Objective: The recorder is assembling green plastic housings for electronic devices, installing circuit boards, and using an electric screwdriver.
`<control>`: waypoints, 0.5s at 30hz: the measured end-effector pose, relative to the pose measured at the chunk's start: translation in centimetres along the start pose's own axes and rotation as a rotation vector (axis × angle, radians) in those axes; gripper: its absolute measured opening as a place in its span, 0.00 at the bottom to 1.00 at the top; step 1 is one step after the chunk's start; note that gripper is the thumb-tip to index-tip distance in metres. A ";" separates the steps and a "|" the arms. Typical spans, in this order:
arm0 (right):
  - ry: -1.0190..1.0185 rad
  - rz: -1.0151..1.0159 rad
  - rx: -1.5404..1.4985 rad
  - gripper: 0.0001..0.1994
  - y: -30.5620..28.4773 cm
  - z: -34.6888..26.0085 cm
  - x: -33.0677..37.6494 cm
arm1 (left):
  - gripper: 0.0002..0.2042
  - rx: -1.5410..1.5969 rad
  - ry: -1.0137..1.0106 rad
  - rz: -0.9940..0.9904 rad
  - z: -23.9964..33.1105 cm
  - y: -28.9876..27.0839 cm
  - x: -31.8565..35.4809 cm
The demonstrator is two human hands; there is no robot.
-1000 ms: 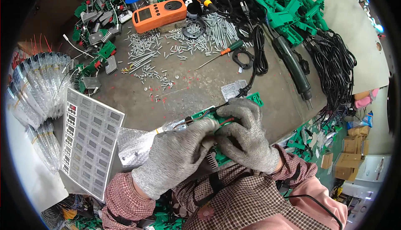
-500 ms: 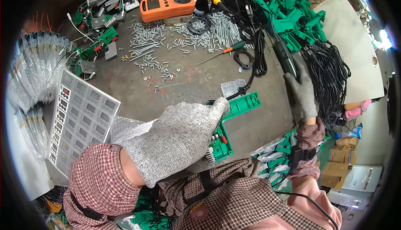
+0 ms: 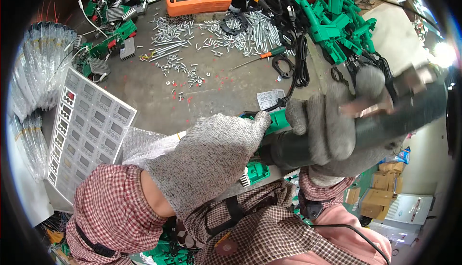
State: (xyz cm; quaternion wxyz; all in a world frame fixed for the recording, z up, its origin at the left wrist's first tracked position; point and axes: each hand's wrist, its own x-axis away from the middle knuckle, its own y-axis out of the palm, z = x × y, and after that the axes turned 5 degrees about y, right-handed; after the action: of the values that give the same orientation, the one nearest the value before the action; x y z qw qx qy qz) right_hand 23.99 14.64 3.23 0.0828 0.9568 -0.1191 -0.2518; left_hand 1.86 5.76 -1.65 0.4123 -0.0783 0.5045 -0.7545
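Note:
My gloved left hand (image 3: 207, 154) presses down on a green plastic housing (image 3: 278, 121), its thumb and fingertips closed near where a black power cord (image 3: 299, 75) meets it. A finned heat sink (image 3: 246, 177) shows at the housing's near end. My gloved right hand (image 3: 332, 125) is wrapped round a dark, cylindrical electric screwdriver (image 3: 284, 149), blurred by motion and lying across the housing. The screwdriver's tip points toward my left hand; whether it touches anything cannot be seen. Much of the housing is covered by my hands and the screwdriver.
Loose screws (image 3: 262, 31) lie scattered beyond my hands, near a hand screwdriver (image 3: 262, 56) and an orange meter (image 3: 198, 0). Green housings (image 3: 332, 24) are heaped far right, circuit boards (image 3: 113, 15) far left. A label sheet (image 3: 91, 125) and bubble-wrap bags (image 3: 43, 72) lie left.
My right hand has brought the electric screwdriver from the table's right side leftward and nearer, over the housing. My left hand has kept its hold, shifting only slightly.

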 end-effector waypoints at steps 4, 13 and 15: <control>0.014 -0.001 -0.003 0.23 0.9 1.3 -1.2 | 0.25 0.092 0.000 0.022 -0.7 0.4 0.5; 0.012 0.010 0.005 0.23 2.0 2.9 -2.0 | 0.21 0.210 -0.014 0.014 -0.8 0.5 0.3; 0.009 0.011 0.005 0.22 2.2 2.9 -1.9 | 0.20 0.200 -0.073 -0.105 -0.8 0.1 0.0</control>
State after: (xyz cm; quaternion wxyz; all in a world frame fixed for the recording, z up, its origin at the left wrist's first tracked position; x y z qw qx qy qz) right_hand 20.48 12.74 2.08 0.0822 0.9576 -0.1245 -0.2466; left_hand 1.52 6.35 -2.16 0.3961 -0.0903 0.4067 -0.8183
